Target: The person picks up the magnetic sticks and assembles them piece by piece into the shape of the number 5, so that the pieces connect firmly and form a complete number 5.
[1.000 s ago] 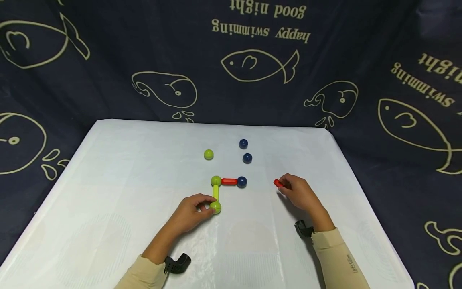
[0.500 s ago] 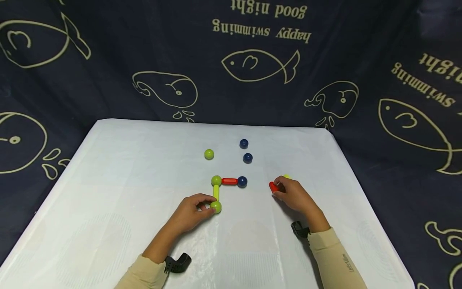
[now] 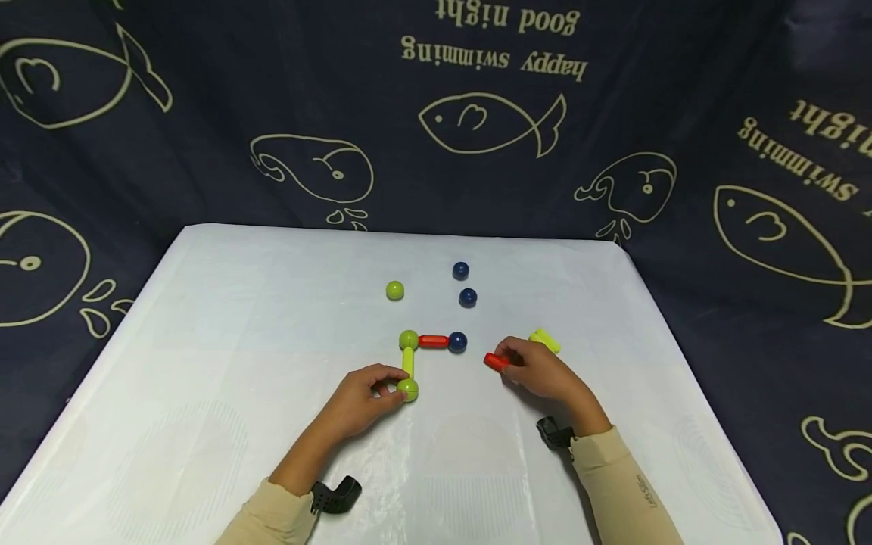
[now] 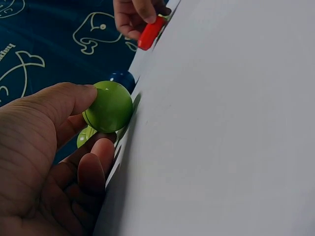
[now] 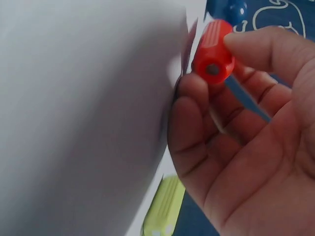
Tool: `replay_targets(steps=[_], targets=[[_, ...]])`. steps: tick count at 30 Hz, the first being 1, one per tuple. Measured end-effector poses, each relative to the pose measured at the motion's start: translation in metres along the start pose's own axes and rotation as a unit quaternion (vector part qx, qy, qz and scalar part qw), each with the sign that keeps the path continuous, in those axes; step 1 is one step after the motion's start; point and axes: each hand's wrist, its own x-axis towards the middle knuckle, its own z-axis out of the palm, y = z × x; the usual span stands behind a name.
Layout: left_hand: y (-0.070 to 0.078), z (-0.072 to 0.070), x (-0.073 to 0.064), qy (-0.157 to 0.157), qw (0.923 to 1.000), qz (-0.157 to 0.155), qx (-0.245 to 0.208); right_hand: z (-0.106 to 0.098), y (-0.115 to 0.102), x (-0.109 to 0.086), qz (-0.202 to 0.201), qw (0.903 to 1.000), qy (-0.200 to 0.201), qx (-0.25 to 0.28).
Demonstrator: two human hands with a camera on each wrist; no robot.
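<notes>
Head view gives the whole layout on the white table (image 3: 272, 303): an L-shaped chain, its near end a green ball (image 3: 407, 390), then a yellow-green rod (image 3: 408, 363) running far to a corner ball (image 3: 409, 340), then a joined red rod (image 3: 433, 341) running right to an end blue ball (image 3: 457, 342). Far of the chain, loose: one single green ball (image 3: 395, 291) to the left, two dark blue balls (image 3: 468, 297) to the right, one farther than the other.

Right wrist view adds a detail too small from above: the held red rod (image 5: 214, 51) has a round grey centre in its end face and grooved sides. Yellow-green material (image 3: 545, 341) lies just beyond the right hand (image 3: 541, 369) in head view; number of pieces unclear. Left wrist view shows the near green ball large, with the held red rod and right hand farther off; most of the chain is hidden behind the ball there.

Pose: left forearm comes in from the near left, reaching far and right. Left hand (image 3: 364, 401) pinches the near green ball between thumb and fingers; left wrist view has the thumb on it and the other fingers bent below. Right forearm slants from the near right toward far left. Right thumb and fingertips clamp the held red rod, right of the end blue ball and apart from it, its free end pointing left. Whether that rod touches the table, cannot tell.
</notes>
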Motion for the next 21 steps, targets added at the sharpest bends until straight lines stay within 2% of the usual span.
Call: replay_targets(steps=[8, 21], targets=[[-0.002, 0.001, 0.001, 0.000, 1.0000, 0.001, 0.004, 0.010, -0.015, 0.010, -0.038, 0.9946, -0.065, 0.071], [-0.003, 0.001, 0.002, 0.001, 1.0000, 0.005, 0.006, 0.032, -0.044, 0.028, -0.080, 0.9812, -0.157, 0.079]])
